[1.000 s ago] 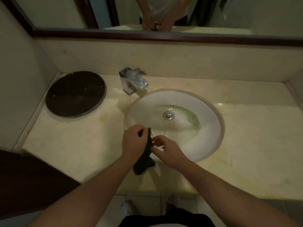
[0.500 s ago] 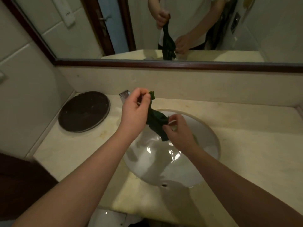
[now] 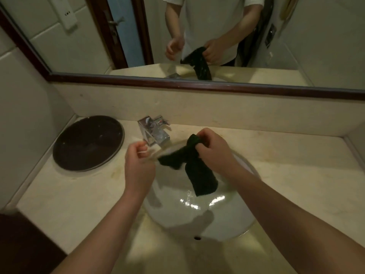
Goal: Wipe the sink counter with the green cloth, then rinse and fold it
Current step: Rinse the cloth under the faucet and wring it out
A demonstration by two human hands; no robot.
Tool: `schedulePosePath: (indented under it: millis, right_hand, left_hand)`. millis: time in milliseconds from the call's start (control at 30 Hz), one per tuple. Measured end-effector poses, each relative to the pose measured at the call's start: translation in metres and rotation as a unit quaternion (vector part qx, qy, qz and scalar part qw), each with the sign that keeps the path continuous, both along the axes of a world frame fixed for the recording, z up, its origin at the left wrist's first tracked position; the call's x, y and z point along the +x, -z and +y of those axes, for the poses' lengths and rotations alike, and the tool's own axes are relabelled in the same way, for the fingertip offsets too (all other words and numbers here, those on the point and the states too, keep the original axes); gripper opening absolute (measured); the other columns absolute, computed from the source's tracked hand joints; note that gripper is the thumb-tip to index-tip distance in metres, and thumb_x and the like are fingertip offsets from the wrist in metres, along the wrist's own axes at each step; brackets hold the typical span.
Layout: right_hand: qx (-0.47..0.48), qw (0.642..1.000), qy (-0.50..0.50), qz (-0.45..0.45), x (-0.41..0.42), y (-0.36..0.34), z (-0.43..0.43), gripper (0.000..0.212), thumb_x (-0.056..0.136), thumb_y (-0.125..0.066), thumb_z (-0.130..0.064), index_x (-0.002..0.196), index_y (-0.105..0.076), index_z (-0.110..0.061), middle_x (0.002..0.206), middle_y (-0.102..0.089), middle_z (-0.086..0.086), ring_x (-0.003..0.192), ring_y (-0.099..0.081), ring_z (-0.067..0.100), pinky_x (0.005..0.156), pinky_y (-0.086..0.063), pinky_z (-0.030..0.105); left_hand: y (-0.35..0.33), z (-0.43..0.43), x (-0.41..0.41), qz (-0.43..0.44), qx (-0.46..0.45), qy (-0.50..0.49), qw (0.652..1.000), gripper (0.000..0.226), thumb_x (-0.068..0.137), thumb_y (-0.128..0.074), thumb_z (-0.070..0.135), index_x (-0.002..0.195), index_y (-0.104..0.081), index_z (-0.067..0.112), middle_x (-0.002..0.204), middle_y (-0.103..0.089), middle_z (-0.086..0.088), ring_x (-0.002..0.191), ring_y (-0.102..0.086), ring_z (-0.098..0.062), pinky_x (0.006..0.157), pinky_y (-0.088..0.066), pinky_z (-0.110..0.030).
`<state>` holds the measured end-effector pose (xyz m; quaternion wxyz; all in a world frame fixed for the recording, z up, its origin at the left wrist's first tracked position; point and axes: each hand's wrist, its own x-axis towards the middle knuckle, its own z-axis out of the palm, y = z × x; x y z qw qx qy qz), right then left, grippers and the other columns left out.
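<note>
The dark green cloth (image 3: 194, 169) hangs bunched and twisted over the white sink basin (image 3: 199, 214), its two ends drooping down. My right hand (image 3: 214, 150) is closed around its upper part, just right of the chrome tap (image 3: 155, 132). My left hand (image 3: 138, 165) is to the left of the cloth, apart from it, fingers loosely curled with nothing in them. The cream stone counter (image 3: 296, 184) surrounds the basin.
A round dark tray (image 3: 87, 143) lies on the counter at the back left. A wood-framed mirror (image 3: 197, 36) runs along the wall above the backsplash and reflects my hands and the cloth. A dark surface (image 3: 23, 244) borders the counter at the lower left.
My left hand has let go of the cloth and moved left. My right hand now holds the cloth alone, shifted right and higher. The view has tilted up toward the mirror.
</note>
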<state>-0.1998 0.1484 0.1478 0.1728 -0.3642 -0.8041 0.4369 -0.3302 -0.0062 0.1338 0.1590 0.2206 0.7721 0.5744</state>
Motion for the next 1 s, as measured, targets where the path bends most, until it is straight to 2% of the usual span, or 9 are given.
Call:
schedulePosePath:
  millis: [133,267,367,433,567,667,767,900,1000]
  right_hand:
    - [0.021,0.999,-0.038,0.0,-0.005,-0.016,-0.015,0.018,0.085,-0.056,-0.016,0.098,-0.056,-0.027,0.084,-0.065,-0.006,0.075,-0.065,0.012,0.07,-0.06,0.037]
    - [-0.011,0.996,-0.035,0.076,-0.012,-0.024,-0.026,0.035,0.077,-0.054,-0.002,0.094,-0.063,-0.032,0.085,-0.067,0.0,0.079,-0.065,0.017,0.068,-0.059,0.036]
    - [-0.134,0.977,0.009,0.169,-0.012,-0.022,-0.026,0.036,0.08,-0.047,0.014,0.088,-0.065,-0.017,0.088,-0.067,0.001,0.087,-0.068,0.019,0.072,-0.059,0.031]
    - [-0.188,0.96,0.05,0.203,-0.01,-0.016,-0.024,0.034,0.083,-0.046,0.017,0.089,-0.063,-0.011,0.094,-0.067,0.01,0.092,-0.069,0.026,0.078,-0.06,0.036]
    - [-0.295,0.905,0.15,0.267,-0.003,0.007,-0.023,0.028,0.089,-0.045,0.015,0.092,-0.059,-0.009,0.103,-0.066,0.019,0.097,-0.068,0.033,0.087,-0.058,0.04]
    - [-0.378,0.852,0.192,0.309,0.004,0.032,-0.027,0.024,0.092,-0.043,0.012,0.104,-0.056,-0.005,0.105,-0.066,0.019,0.098,-0.068,0.032,0.091,-0.056,0.041]
    - [-0.398,0.864,0.183,0.247,0.008,0.059,-0.035,0.025,0.089,-0.043,0.016,0.099,-0.056,-0.003,0.108,-0.063,0.021,0.092,-0.069,0.03,0.087,-0.058,0.04]
    - [-0.349,0.929,0.115,0.04,0.004,0.076,-0.026,0.027,0.086,-0.047,0.014,0.091,-0.062,-0.007,0.106,-0.063,0.015,0.087,-0.067,0.024,0.077,-0.057,0.036]
    - [-0.218,0.957,0.19,-0.01,-0.021,0.07,0.008,0.016,0.094,-0.051,-0.008,0.09,-0.063,-0.017,0.095,-0.064,0.009,0.081,-0.06,0.021,0.074,-0.051,0.037]
  left_hand:
    - [0.018,0.008,0.03,0.104,0.003,0.181,0.978,0.071,0.078,-0.071,0.017,0.136,-0.037,0.038,0.131,-0.044,0.026,0.124,-0.044,0.007,0.099,-0.044,-0.016]
    - [0.033,0.041,0.038,-0.173,0.071,0.259,0.948,0.057,0.073,-0.082,0.025,0.123,-0.057,0.031,0.118,-0.065,0.003,0.114,-0.061,-0.017,0.091,-0.051,-0.029]
    - [0.051,0.053,0.025,-0.13,-0.037,0.21,0.968,0.019,0.084,-0.071,0.018,0.099,-0.064,0.029,0.092,-0.069,-0.002,0.091,-0.066,-0.026,0.078,-0.053,-0.025]
    - [0.058,0.055,0.015,-0.212,-0.041,0.188,0.958,0.018,0.086,-0.069,0.018,0.104,-0.065,0.017,0.097,-0.071,-0.013,0.094,-0.067,-0.03,0.093,-0.053,-0.04]
    - [0.072,0.054,-0.002,-0.398,0.077,0.179,0.897,0.056,0.07,-0.073,0.017,0.124,-0.059,0.007,0.119,-0.065,-0.023,0.113,-0.061,-0.039,0.105,-0.042,-0.056]
    - [0.077,0.05,-0.009,-0.569,0.171,0.125,0.795,0.074,0.069,-0.064,0.011,0.139,-0.044,0.002,0.13,-0.055,-0.027,0.12,-0.056,-0.04,0.096,-0.048,-0.052]
    - [0.083,0.054,-0.013,-0.645,0.221,0.069,0.728,0.057,0.073,-0.06,0.02,0.128,-0.056,0.007,0.119,-0.058,-0.019,0.115,-0.053,-0.039,0.09,-0.05,-0.048]
    - [0.1,0.059,-0.024,-0.652,0.207,0.013,0.729,0.043,0.072,-0.068,0.029,0.112,-0.067,0.014,0.123,-0.059,-0.018,0.115,-0.056,-0.036,0.094,-0.049,-0.047]
    - [0.114,0.06,-0.041,-0.645,0.182,0.004,0.742,0.053,0.06,-0.081,0.033,0.109,-0.07,0.017,0.119,-0.063,-0.018,0.112,-0.06,-0.034,0.086,-0.054,-0.045]
